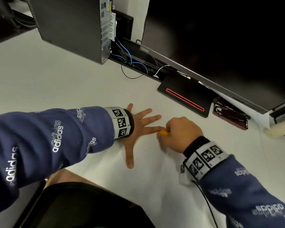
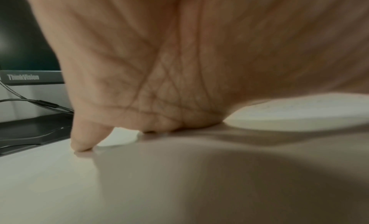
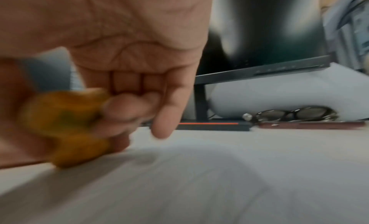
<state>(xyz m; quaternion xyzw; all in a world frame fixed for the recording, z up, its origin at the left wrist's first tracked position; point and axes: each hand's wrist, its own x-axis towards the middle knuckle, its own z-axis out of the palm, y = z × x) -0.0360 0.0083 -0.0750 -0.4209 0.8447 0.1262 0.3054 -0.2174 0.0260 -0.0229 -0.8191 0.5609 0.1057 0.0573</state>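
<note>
black computer tower [image 1: 69,25] stands far to the left of the monitor base [image 1: 186,96], at the back of the white desk [image 1: 56,83]. left of that base and nearer the person, the left hand [image 1: 138,127] lies palm down on the desk, fingers straight and spread, grasping nothing. the left wrist view shows its palm arched a little and one fingertip [image 2: 81,145] touching the surface. in front of the base, right at the tip of the left forefinger, sits a small orange-yellow thing [image 1: 162,132], too blurred to name. the right hand [image 1: 178,134] is clenched round it, and in the right wrist view the little finger [image 3: 169,113] points down free while the thing is low against the desk. just right of the base, dark-framed glasses [image 1: 229,111] lie on a dark red flat case [image 1: 240,125], below the monitor [image 1: 220,38].
</note>
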